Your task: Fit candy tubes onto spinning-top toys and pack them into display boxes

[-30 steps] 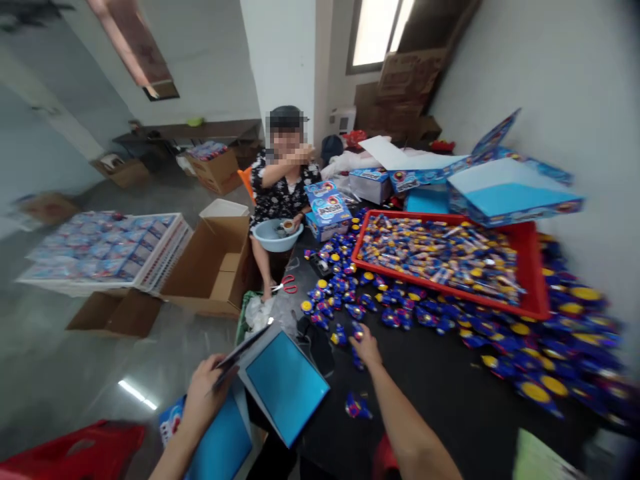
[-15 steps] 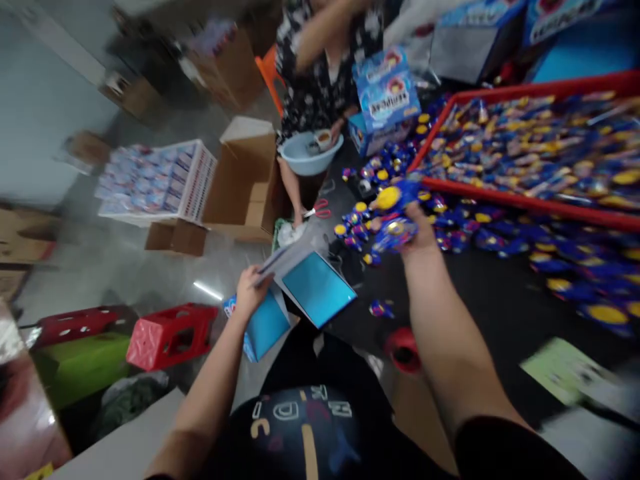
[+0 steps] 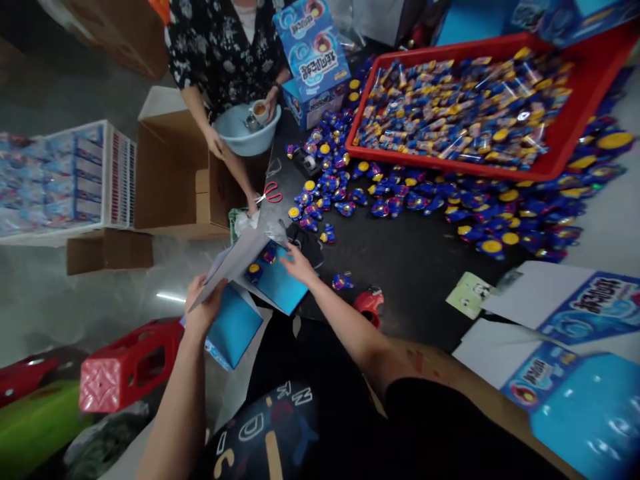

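Observation:
My left hand [image 3: 204, 303] is closed on the raised white flap of an open display box [image 3: 283, 283] with a blue inside. Two small blue-and-yellow toys [image 3: 254, 272] show inside it, partly shaded by the flap. At the box's right edge is my right hand [image 3: 300, 265], its fingers stretched toward the opening and nothing visible in them. A blue flap [image 3: 234, 327] of the box hangs below my left hand. One loose toy [image 3: 343, 281] lies on the black table [image 3: 400, 257], right of my right forearm.
A red tray [image 3: 450, 165] of small wrapped pieces stands on the table amid piled toys. Across from me a person holds a cup over a blue basin [image 3: 247, 140]. Scissors [image 3: 273, 193], a carton [image 3: 170, 173], a white crate [image 3: 120, 177] and red stools [image 3: 130, 367] are around.
My right hand has moved left from the toy pile, where it held several toys, to the box. Toys now lie inside the box. My left hand still grips the flap.

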{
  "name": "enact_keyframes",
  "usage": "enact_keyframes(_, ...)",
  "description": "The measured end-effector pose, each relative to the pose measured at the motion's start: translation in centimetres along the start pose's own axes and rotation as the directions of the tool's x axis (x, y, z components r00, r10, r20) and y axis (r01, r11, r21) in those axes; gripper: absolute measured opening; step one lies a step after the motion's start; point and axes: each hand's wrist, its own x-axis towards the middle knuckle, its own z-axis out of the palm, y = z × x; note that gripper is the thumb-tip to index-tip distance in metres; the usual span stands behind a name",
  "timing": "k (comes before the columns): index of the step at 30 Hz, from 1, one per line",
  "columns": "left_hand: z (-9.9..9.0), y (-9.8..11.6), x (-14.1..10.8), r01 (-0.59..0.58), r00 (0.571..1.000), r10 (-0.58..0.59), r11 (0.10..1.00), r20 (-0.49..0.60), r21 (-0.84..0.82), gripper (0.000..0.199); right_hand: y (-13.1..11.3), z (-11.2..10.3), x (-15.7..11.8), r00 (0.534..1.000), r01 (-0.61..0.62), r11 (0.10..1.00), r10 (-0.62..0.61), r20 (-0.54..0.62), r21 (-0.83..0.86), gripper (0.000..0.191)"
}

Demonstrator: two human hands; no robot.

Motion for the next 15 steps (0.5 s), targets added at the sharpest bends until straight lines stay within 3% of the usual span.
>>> enact_keyframes(3,0.0,0.3,0.1,0.008,1.000,-0.008,1.000,-0.005,0.008,0.045,-1.5,-5.3,3.6,0.965,0.036,0.940,-0.121,-0.231,-0.340,0.073)
enact_keyframes(5,0.0,0.5,0.1,0.020,1.000,-0.020,1.000,-0.019,0.008,0.046,-2.0,-7.4,6.3,0.942,-0.012,0.855,-0.165,-0.293,-0.519,0.068)
enact_keyframes(9,0.2,0.8,0.0,0.048,0.999,-0.047,0.999,-0.026,0.010,0.047,-1.1,-8.6,10.1,0.960,-0.060,0.653,-0.171,-0.224,-0.755,0.058)
enact_keyframes(15,0.5,0.5,0.0,0.109,0.994,-0.108,0.994,-0.016,0.023,0.049,0.2,-11.1,11.3,0.983,-0.096,0.478,-0.092,-0.159,-0.873,0.056)
